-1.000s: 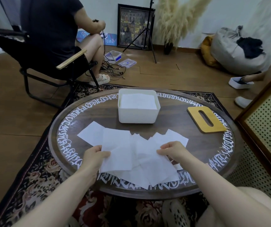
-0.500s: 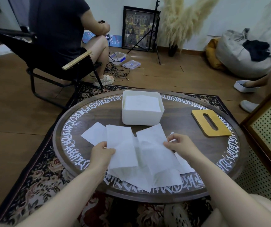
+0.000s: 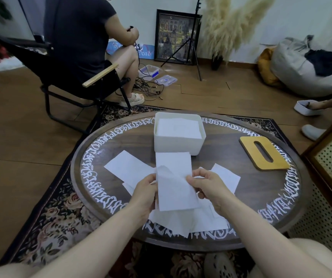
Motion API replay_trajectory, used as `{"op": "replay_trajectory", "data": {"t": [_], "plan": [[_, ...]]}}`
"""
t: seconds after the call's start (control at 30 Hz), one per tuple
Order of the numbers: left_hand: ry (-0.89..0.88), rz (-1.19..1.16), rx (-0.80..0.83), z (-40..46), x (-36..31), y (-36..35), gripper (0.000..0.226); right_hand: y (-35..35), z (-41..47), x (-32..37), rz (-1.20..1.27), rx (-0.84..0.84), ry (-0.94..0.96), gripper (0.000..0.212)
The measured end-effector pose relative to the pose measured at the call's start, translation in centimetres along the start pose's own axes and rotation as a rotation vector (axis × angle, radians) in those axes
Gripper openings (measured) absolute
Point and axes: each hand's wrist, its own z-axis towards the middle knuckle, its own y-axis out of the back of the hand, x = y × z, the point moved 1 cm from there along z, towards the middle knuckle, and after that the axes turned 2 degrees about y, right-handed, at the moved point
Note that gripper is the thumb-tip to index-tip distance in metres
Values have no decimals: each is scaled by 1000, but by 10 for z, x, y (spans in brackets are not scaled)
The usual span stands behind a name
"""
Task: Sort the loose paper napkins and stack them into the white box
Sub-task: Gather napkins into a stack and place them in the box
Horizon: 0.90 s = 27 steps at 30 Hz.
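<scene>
A person sits in a black folding chair (image 3: 65, 77) beyond the round table (image 3: 247, 199), off to my left; nearer, one loose napkin (image 3: 128, 167) lies flat on the wood, tilted on a diagonal; my left hand (image 3: 144, 192) pinches the left edge of the held napkin (image 3: 174, 181), thumb on top, fingers curled beneath; that napkin's long axis runs away from me, its far end pointing at the white box (image 3: 178, 144) and overlapping the box's near wall in view; its near end hangs over the remaining pile of napkins (image 3: 185, 219); the box holds a flat stack of napkins (image 3: 178, 127); my right hand (image 3: 208, 186) pinches the right edge; further right lies a yellow wooden lid (image 3: 264, 153) with a slot.
</scene>
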Motion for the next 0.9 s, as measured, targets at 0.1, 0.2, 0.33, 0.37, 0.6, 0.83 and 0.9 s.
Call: {"op": "replay_trajectory", "data": {"t": [0.1,0.2,0.33,0.37,0.6,0.83,0.9], "plan": [[-11,-12,19,-1,-2,-1,21,-3,-1,1,2,-51,6,8],[-21,-47,39,-1,-1,0,20,-1,-1,2,43,-86,12,15],[-37,-94,55,-1,-2,1,17,1,-2,2,42,-105,23,20],[-40,-95,56,-1,-2,1,17,1,-2,2,42,-102,24,19],[-25,-115,84,-1,-2,0,20,-2,-4,2,6,-73,17,15],[-8,-121,110,-3,-3,0,26,-4,-6,4,-39,-68,46,9],[-13,-115,106,-3,-4,0,28,-4,-6,5,-51,-67,46,9]]}}
